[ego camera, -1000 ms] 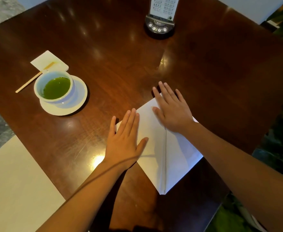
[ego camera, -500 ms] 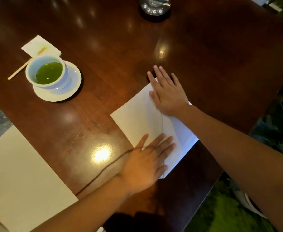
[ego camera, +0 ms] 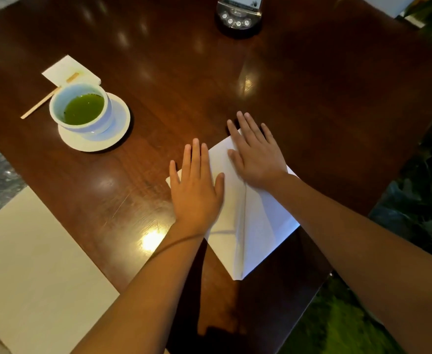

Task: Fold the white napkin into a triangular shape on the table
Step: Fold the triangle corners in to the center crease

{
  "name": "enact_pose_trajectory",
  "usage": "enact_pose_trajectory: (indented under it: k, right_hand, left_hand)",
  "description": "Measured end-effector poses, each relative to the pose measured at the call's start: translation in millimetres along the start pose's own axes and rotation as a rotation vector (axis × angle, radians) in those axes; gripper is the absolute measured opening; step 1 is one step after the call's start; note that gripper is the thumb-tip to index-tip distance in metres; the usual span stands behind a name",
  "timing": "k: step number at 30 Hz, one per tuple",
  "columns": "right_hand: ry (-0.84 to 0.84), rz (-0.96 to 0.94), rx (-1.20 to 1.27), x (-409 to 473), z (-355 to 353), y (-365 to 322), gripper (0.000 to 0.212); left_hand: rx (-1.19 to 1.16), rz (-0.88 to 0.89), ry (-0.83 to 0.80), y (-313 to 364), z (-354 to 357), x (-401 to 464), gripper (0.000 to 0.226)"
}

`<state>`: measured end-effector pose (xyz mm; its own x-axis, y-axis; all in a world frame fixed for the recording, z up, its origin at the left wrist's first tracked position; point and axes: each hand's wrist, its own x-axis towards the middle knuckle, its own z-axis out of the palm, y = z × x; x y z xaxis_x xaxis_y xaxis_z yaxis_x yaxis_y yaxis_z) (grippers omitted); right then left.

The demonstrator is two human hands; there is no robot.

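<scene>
The white napkin (ego camera: 258, 226) lies flat on the dark wooden table (ego camera: 184, 72), near its front right edge, with one corner pointing toward me and a crease running down its middle. My left hand (ego camera: 197, 190) rests palm down on the napkin's left corner, fingers spread and partly on the wood. My right hand (ego camera: 257, 154) presses flat on the far corner, its fingertips just past the napkin's edge. Neither hand grips anything.
A white cup of green tea (ego camera: 80, 108) stands on a saucer (ego camera: 117, 126) at the left, with a wooden stirrer (ego camera: 39, 103) and a small folded napkin (ego camera: 69, 72) behind it. A stand with buttons (ego camera: 237, 19) sits at the far edge. A pale seat (ego camera: 31, 277) is at lower left.
My left hand slid from the napkin's near corner back up to its left corner. My right hand stayed pressed on the far corner.
</scene>
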<state>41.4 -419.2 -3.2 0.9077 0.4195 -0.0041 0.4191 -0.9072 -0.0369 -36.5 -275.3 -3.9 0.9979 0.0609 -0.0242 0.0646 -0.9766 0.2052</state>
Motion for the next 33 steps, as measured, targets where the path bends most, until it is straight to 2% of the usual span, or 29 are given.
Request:
enact_pose_trajectory:
  k: [5, 18, 22, 24, 28, 33]
  right_hand:
    - [-0.013, 0.011, 0.011, -12, 1, -8, 0.057]
    - [-0.006, -0.008, 0.099, -52, -6, -41, 0.061]
    - [0.123, 0.177, 0.253, -67, -20, -35, 0.06]
    - [0.176, 0.262, 0.247, -83, -25, -29, 0.055]
    - [0.076, 0.383, 0.198, -110, -32, -21, 0.035]
    - [-0.028, 0.504, 0.304, -112, -40, -22, 0.02]
  left_hand:
    - [-0.007, 0.023, 0.031, -8, 2, -13, 0.066]
    - [0.009, -0.01, -0.03, -19, -5, -63, 0.069]
    - [-0.098, -0.011, -0.01, -16, -19, -59, 0.064]
    - [-0.13, 0.017, 0.017, -17, -27, -54, 0.057]
    - [-0.107, 0.125, 0.097, -19, -32, -46, 0.032]
    - [-0.117, 0.03, -0.082, -15, -48, -31, 0.038]
